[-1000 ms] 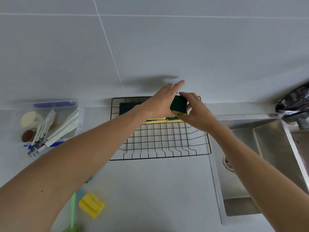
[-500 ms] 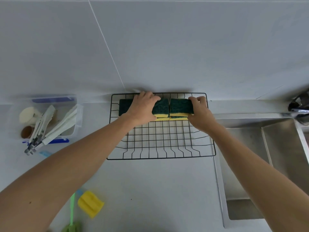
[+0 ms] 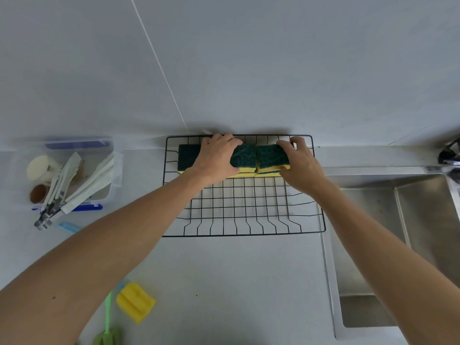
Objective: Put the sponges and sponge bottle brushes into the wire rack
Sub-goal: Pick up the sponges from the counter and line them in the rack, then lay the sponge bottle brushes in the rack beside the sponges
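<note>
A black wire rack stands on the counter against the wall. Green-and-yellow sponges lie in a row along its far side: a left sponge, a middle sponge and a right sponge stacked on another. My left hand lies on the left and middle sponges, fingers curled over them. My right hand grips the right sponge at its right end. A yellow sponge brush head and a green bottle brush lie on the counter at the lower left.
A clear plastic box with white utensils, tongs and round items stands at the left. A light blue handle lies beside it. A steel sink is right of the rack, with a tap at the far right.
The right sponge came down from above the rack onto the stack at the far side. Both hands lowered onto the sponges and since half a second ago have hardly moved.
</note>
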